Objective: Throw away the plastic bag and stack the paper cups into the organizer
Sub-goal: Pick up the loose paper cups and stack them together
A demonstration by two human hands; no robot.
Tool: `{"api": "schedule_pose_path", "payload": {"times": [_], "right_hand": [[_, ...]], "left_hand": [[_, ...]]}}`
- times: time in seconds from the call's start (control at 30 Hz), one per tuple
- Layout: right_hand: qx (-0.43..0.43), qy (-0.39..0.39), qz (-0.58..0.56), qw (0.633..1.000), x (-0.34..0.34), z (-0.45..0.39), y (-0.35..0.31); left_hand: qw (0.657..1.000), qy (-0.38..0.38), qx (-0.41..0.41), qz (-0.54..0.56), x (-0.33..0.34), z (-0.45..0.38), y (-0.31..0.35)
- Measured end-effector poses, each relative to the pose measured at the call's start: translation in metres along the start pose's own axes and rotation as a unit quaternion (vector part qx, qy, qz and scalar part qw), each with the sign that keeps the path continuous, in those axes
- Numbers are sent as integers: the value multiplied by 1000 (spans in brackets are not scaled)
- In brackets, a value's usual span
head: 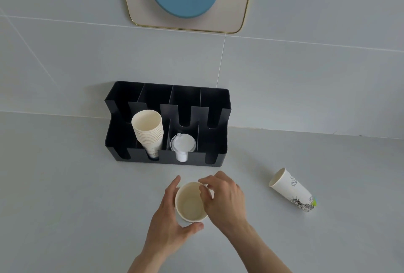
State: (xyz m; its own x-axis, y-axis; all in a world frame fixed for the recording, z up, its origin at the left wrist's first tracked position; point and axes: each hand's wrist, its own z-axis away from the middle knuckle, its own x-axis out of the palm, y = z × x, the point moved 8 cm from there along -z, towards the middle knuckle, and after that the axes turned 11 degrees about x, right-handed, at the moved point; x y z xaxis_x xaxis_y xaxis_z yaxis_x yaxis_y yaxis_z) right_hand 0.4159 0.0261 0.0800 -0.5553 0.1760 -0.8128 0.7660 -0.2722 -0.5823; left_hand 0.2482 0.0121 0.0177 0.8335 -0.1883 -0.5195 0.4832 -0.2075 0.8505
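Your worktop [65, 185] is pale grey and meets a tiled wall, and on it the organizer [122, 132] stands pushed against that wall, so its open slots face you and you can load them from the front. It is black and has four compartments side by side. The second from the left holds a stack of cups [148, 132], nested and leaning back with the mouths toward you. The third holds a stack of lids [183, 144], white and translucent. The two outer compartments look empty, though their floors are dark and I cannot be sure.

To your right, well apart from the organizer, a printed cup [291, 189] lies on its side on the worktop with its mouth pointing left. I think it waits for its turn to be stacked.

In front of you, near the organizer, you hold a cup [190, 202] upright. Your left hand [168, 218] is wrapped around its wall, thumb below and fingers on the far side, so it stays steady. Your right hand [223, 198] is narrow, with the fingertips pinching the rim at the right. Maybe you separate or straighten nested cups, but I cannot tell if there is more than one.

No plastic bag is visible, so that part seems done.
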Motion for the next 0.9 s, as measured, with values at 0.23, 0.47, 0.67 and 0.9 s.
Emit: {"api": "schedule_pose_path", "payload": {"times": [0.23, 0.47, 0.67, 0.9], "right_hand": [[36, -34, 3, 999, 31, 1, 26], [53, -40, -24, 997, 22, -2, 47], [88, 114, -1, 990, -28, -24, 101], [165, 76, 131, 975, -62, -58, 200]], "left_hand": [[999, -13, 39, -17, -7, -2, 7], [999, -8, 42, -32, 6, -7, 6], [999, 19, 32, -22, 5, -12, 3], [999, 12, 40, 1, 35, -26, 18]]}}
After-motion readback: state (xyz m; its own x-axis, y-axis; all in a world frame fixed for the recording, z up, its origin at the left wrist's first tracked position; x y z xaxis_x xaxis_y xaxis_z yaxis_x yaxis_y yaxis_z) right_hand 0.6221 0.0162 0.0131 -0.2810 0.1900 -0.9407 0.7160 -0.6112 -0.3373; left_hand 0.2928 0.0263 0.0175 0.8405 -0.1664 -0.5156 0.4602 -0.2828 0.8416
